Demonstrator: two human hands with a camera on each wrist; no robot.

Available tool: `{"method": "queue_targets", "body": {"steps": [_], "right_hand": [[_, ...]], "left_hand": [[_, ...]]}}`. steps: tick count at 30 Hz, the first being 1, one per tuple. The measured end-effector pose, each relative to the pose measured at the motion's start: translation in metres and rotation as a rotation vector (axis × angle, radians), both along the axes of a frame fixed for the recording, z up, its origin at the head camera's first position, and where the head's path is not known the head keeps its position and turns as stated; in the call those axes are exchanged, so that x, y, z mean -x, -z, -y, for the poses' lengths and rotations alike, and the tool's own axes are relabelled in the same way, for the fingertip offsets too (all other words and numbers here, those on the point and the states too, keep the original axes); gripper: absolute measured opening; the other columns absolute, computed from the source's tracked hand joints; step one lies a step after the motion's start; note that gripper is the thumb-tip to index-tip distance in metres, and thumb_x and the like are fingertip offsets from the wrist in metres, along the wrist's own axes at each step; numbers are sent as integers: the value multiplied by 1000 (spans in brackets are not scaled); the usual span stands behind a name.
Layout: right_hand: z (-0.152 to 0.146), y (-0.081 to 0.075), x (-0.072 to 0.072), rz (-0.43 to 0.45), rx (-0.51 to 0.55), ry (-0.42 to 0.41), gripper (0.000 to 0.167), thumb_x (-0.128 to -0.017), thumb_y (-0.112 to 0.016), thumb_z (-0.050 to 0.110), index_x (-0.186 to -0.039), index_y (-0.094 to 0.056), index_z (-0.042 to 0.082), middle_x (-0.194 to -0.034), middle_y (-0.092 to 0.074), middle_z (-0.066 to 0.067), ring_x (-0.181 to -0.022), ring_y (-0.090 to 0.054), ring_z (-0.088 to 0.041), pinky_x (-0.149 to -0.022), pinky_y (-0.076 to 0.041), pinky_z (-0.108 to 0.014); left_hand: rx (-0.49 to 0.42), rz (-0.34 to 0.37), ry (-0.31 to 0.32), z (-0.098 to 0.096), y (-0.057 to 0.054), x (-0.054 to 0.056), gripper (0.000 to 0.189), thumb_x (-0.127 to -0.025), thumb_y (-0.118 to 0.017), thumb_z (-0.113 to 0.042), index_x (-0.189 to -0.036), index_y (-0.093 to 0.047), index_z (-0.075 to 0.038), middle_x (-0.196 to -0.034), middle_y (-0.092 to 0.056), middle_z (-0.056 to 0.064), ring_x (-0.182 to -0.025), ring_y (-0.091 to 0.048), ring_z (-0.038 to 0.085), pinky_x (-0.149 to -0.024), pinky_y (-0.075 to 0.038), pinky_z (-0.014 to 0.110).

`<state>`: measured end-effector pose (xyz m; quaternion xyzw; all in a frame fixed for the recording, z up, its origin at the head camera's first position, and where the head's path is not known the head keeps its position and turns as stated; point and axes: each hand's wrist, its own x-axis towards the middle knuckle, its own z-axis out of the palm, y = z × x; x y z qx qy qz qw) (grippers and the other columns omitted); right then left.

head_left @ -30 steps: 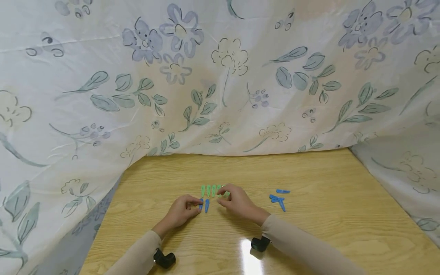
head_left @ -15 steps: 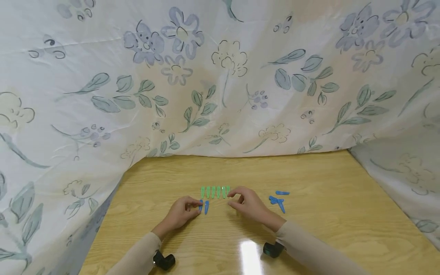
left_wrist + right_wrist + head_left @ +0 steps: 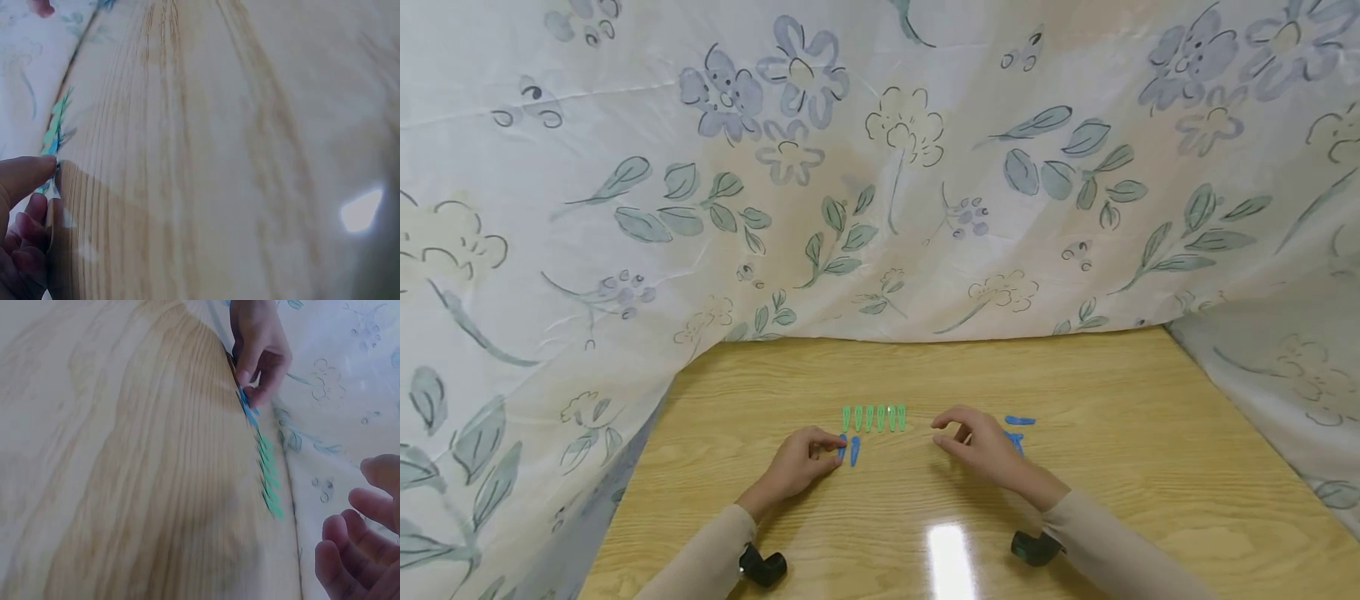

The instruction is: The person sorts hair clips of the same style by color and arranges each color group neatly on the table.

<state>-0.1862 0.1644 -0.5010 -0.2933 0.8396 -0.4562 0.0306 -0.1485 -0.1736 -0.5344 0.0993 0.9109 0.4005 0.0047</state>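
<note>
On the wooden table, my left hand (image 3: 805, 457) has its thumb and index finger at the top and bottom of the leftmost blue hair clip (image 3: 842, 447), pinching it. A second blue snap clip (image 3: 855, 451) lies upright just to its right. Behind them runs a row of several green hair clips (image 3: 869, 417). My right hand (image 3: 985, 446) is over the table to the right of the row, fingers loosely bent and apart, holding nothing. In the right wrist view, the left hand (image 3: 261, 347) shows at the blue end of the line, with the green clips (image 3: 269, 481) nearer.
Right of my right hand lie one blue clip (image 3: 1020, 420) set sideways and a small pile of blue clips (image 3: 1016, 442), partly hidden by that hand. A floral cloth (image 3: 880, 167) hangs along the table's back and sides. Light reflects off the tabletop (image 3: 951, 562) in front.
My right hand has moved from over the right end of the green row rightward toward the blue pile, uncovering the green clips. The left hand has stayed at the leftmost blue clip.
</note>
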Motion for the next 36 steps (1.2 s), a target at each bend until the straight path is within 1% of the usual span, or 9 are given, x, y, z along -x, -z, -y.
{"method": "queue_targets", "body": {"steps": [6, 10, 13, 17, 22, 25, 29, 33, 36], "right_hand": [[-21, -2, 5, 10, -31, 32, 26, -98, -68, 24, -118, -70, 7, -117, -70, -10, -73, -61, -5, -55, -51, -25], [-32, -1, 10, -7, -50, 69, 27, -99, -67, 25, -118, -70, 6, -118, -70, -10, -74, -60, -4, -57, -50, -24], [-40, -2, 13, -16, -55, 89, 28, -98, -67, 25, -118, -70, 5, -118, -70, -11, -74, -60, -4, -57, -50, -24], [-47, -3, 17, -4, -57, 114, 27, -98, -68, 22, -118, -70, 4, -116, -70, -13, -72, -61, -7, -54, -49, -25], [-54, -2, 21, -2, -61, 133, 26, -98, -68, 19, -118, -70, 2, -115, -70, -16, -72, -66, -16, -53, -49, -25], [-60, -1, 22, -7, -62, 138, 28, -98, -68, 20, -118, -69, 1, -116, -70, -18, -71, -67, -19, -51, -49, -25], [-70, 0, 24, -11, -92, 131, 30, -98, -68, 21, -121, -68, 1, -117, -69, -19, -74, -66, -17, -51, -50, -25], [-84, -2, 28, -11, -156, 104, 27, -97, -68, 13, -121, -69, 2, -123, -67, -21, -82, -66, -15, -57, -52, -24], [-93, -4, 30, 23, -208, 76, 25, -95, -69, 10, -118, -71, 2, -126, -66, -22, -85, -64, -16, -61, -52, -24]], "left_hand": [[4, 3, 4, -1, 0, 3, 19, -92, -76, -18, -110, -79, -17, -106, -70, 5, -64, -46, 5, -59, -40, 22], [-1, 1, 13, -1, 1, 3, 18, -92, -75, -18, -110, -79, -17, -107, -70, 5, -65, -46, 6, -59, -41, 22], [-1, 4, 14, 0, 0, 4, 18, -92, -75, -18, -110, -78, -17, -107, -70, 5, -65, -46, 6, -60, -41, 22], [-3, 13, 15, 0, 0, 4, 18, -92, -75, -18, -110, -78, -17, -107, -70, 5, -65, -46, 6, -59, -41, 22], [5, 5, 9, 1, 0, 6, 18, -92, -75, -20, -110, -78, -18, -106, -69, 4, -66, -46, 6, -60, -41, 22], [9, -4, 2, 0, 0, 5, 17, -92, -75, -20, -109, -79, -19, -106, -69, 3, -66, -46, 6, -60, -41, 22], [7, -4, 4, -1, 0, 3, 17, -92, -75, -19, -109, -79, -18, -106, -69, 3, -65, -46, 6, -59, -41, 22], [3, -4, 1, -3, 1, 0, 17, -92, -75, -18, -109, -79, -17, -106, -70, 4, -64, -46, 6, -59, -41, 22], [11, -5, -3, -5, 1, -3, 18, -92, -75, -17, -110, -79, -17, -106, -70, 4, -64, -46, 5, -59, -41, 21]]}}
